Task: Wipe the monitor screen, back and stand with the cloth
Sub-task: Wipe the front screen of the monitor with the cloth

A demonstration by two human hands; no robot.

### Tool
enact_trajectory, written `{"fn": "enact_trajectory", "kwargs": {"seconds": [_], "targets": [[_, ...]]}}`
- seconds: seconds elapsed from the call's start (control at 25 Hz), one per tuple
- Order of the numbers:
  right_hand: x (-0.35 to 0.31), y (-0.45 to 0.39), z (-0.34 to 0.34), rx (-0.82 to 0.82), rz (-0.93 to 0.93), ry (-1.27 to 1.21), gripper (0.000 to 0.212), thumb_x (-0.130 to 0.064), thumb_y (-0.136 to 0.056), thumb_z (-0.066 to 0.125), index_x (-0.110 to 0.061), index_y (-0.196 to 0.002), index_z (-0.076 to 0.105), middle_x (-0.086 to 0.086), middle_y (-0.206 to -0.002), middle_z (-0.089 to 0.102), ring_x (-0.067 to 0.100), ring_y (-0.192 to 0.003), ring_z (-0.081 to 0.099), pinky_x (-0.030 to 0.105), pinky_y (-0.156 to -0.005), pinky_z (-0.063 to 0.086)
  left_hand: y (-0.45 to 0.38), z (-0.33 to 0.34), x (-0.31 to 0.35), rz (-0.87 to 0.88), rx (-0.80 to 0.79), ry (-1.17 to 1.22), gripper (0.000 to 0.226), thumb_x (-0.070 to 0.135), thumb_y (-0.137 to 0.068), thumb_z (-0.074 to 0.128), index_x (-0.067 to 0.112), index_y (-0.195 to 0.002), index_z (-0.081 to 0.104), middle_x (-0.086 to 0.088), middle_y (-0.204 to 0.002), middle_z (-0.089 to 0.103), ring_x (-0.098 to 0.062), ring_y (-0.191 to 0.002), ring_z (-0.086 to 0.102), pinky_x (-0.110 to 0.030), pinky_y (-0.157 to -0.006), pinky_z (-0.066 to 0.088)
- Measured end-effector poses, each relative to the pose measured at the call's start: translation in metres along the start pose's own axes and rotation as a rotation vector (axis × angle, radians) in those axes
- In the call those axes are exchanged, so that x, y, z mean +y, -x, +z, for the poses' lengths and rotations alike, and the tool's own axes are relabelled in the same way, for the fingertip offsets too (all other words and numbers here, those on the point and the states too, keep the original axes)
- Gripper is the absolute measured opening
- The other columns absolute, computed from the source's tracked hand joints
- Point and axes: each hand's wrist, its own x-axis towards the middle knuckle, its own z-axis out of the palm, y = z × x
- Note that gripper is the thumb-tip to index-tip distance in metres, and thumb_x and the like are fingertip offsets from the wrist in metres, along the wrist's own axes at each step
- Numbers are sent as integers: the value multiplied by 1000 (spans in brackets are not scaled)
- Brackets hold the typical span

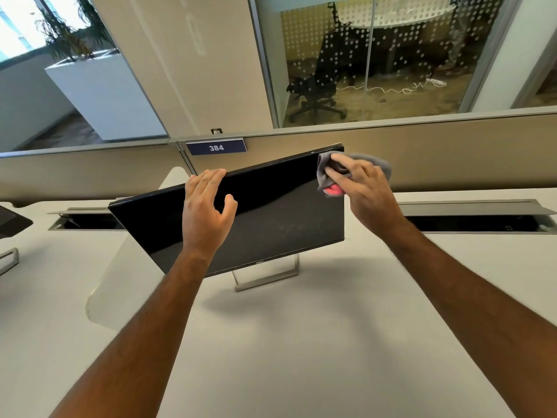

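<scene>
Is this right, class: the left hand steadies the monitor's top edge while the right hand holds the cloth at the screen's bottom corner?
Not quite. In the head view the right hand holds the cloth at the top right corner of the monitor, not the bottom. The left hand does steady the top edge.

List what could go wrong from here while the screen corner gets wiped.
1. The monitor sits tilted on a thin stand; pressure from the right hand at the top corner might twist or tip it.
2. The left hand rests bare on the top edge, fingers straight, so it may leave fresh prints on the glass.
3. The cloth is bunched in the grip, so it may smear rather than clean.
</scene>
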Motion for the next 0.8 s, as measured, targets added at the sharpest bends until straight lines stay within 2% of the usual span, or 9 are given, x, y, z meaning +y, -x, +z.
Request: {"fn": "enact_trajectory", "kwargs": {"seconds": [0.16,0.24,0.4,0.52,0.6,0.68,0.8], "targets": [[-4,-1,6,-44,60,-43,48,-20,-94,62,-20,-141,57,10,-155,40,30,-129,44,40,-110,40,-1,-1,1,7,-1,-4,49,29,-98,51,9,-142,58,-6,-141,62,-20,-139,48,-44,-122,34],[-3,19,16,-92,53,-62,50,-20,-90,66,-20,-140,57,12,-153,42,30,-127,45,41,-108,44,-1,0,2,0,0,-3,49,29,-98,52,10,-143,58,-6,-142,62,-20,-140,48,-44,-123,33],[-8,60,40,-220,19,-99,59,-6,-80,78,-17,-135,62,13,-145,50,33,-120,53,44,-99,52,0,-3,2,-5,-4,-16,49,28,-98,53,10,-143,57,-6,-142,61,-21,-141,47,-43,-124,32],[-4,65,40,-245,-4,-117,55,-1,-78,80,-15,-129,66,15,-141,53,34,-118,56,45,-96,54,2,-2,2,-15,-12,-19,49,30,-98,53,10,-144,57,-6,-143,61,-21,-141,47,-29,-126,25],[-6,54,28,-207,6,-107,46,-8,-87,69,-15,-133,65,14,-141,51,31,-117,54,42,-98,51,2,-2,3,-20,-14,-20,50,31,-98,52,10,-144,57,-5,-143,61,-21,-141,46,-18,-123,20],[-11,35,20,-114,28,-74,42,-16,-93,61,-14,-135,64,13,-137,52,28,-113,52,38,-97,48,1,-1,3,-23,-2,-18,50,30,-98,51,10,-143,57,-6,-143,61,-21,-141,46,-23,-124,25],[-13,34,29,-132,7,-104,43,-18,-94,68,-13,-136,63,13,-130,59,28,-110,53,38,-93,48,1,-1,4,-14,9,-12,49,28,-98,52,9,-143,58,-7,-142,61,-22,-140,46,-42,-121,36]]}}
